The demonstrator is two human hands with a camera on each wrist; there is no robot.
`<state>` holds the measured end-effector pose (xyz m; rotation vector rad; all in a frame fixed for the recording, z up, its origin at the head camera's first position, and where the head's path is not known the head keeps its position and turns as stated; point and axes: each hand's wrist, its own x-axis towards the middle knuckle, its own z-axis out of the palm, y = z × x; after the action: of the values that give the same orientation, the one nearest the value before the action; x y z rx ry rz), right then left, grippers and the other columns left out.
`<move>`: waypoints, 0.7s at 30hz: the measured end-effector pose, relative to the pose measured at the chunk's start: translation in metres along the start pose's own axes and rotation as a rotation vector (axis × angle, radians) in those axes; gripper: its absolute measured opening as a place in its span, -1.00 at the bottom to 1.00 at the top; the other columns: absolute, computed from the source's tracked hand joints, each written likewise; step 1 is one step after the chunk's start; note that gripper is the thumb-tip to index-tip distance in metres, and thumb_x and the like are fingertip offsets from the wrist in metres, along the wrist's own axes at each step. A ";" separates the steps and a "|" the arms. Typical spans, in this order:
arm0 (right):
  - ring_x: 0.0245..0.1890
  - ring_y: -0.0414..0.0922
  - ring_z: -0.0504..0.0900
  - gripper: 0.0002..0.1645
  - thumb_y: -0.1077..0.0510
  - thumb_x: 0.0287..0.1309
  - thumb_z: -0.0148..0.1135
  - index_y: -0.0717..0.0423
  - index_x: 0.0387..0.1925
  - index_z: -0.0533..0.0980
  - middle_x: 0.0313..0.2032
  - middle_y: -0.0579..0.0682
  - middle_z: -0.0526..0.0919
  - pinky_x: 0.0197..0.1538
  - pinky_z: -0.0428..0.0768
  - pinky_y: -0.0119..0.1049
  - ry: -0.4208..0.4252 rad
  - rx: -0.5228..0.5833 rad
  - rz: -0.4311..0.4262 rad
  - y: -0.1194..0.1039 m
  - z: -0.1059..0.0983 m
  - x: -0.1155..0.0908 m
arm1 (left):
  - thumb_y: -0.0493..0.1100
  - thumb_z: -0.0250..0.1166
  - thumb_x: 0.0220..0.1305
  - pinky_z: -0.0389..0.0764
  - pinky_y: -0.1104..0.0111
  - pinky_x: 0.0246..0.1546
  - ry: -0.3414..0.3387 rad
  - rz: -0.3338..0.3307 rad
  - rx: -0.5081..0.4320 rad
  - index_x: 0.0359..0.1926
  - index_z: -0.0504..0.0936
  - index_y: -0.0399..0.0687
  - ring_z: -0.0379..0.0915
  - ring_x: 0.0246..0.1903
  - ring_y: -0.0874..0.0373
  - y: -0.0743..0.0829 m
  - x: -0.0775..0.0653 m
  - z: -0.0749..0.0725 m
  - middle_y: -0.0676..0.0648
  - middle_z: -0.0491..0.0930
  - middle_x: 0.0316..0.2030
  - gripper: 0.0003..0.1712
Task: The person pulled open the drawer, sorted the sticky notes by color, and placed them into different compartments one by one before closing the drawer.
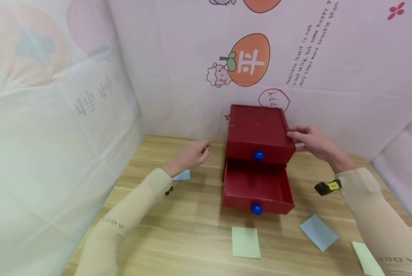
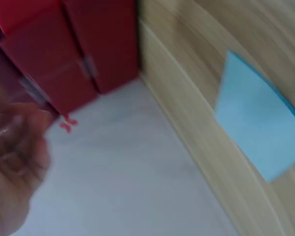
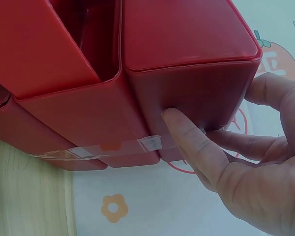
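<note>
A dark red drawer cabinet (image 1: 257,122) stands against the cloth backdrop. Its top drawer, with a blue knob (image 1: 259,155), is pushed in, while the drawer below (image 1: 256,188) is pulled out and bare inside. My right hand (image 1: 314,143) touches the cabinet's upper right side; in the right wrist view a fingertip (image 3: 174,115) presses the side panel and the thumb lies at the top edge. Left of the cabinet, my left hand (image 1: 190,155) hovers apart from it with loosely curled fingers and nothing visible in them. It is blurred in the left wrist view.
Sticky notes lie on the wooden table (image 1: 192,234): a blue note (image 1: 182,175) by the left wrist, a green note (image 1: 245,242) in front, another blue note (image 1: 318,232) and green note (image 1: 366,258) at right. Clear tape (image 3: 150,143) crosses the cabinet's side.
</note>
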<state>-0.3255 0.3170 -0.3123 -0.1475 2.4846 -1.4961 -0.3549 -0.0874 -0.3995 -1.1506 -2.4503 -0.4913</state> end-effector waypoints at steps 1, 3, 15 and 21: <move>-0.21 -0.30 0.60 -0.27 -0.04 0.44 0.03 0.42 0.36 0.16 -0.19 -0.22 0.56 -0.12 0.75 -0.29 -0.001 -0.003 0.000 0.000 0.000 0.000 | -0.24 0.12 0.36 0.65 0.41 -0.38 -0.056 -0.059 -0.007 -0.16 0.61 -0.18 0.58 -0.41 0.20 -0.006 -0.001 0.000 -0.04 0.68 -0.37 -0.84; -0.20 -0.30 0.60 -0.27 -0.04 0.44 0.03 0.41 0.36 0.16 -0.17 -0.21 0.56 -0.12 0.75 -0.29 -0.002 -0.007 0.002 0.000 0.000 0.000 | -0.22 0.10 0.39 0.68 0.32 -0.28 -0.161 -0.170 -0.026 -0.03 0.58 -0.22 0.62 -0.31 0.12 -0.018 -0.003 -0.002 -0.11 0.69 -0.27 -0.76; -0.20 -0.29 0.60 -0.26 -0.04 0.43 0.05 0.43 0.35 0.17 -0.20 -0.23 0.57 -0.14 0.75 -0.31 0.008 -0.003 -0.002 0.000 -0.002 -0.001 | -0.03 0.17 0.41 0.57 0.11 0.16 -0.448 -0.388 -0.056 0.35 0.32 -0.18 0.45 0.17 -0.09 -0.054 -0.022 -0.004 -0.25 0.41 0.26 -0.41; -0.21 -0.31 0.61 -0.26 -0.04 0.43 0.04 0.44 0.35 0.17 -0.19 -0.23 0.57 -0.13 0.74 -0.32 0.008 -0.003 -0.006 0.000 0.000 0.000 | 0.01 0.18 0.39 0.47 0.04 0.27 -0.595 -0.488 -0.073 0.37 0.34 -0.09 0.37 0.26 -0.11 -0.059 -0.026 -0.003 -0.22 0.34 0.34 -0.40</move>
<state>-0.3251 0.3170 -0.3121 -0.1508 2.4948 -1.4981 -0.3851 -0.1414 -0.4186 -0.7884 -3.2845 -0.4132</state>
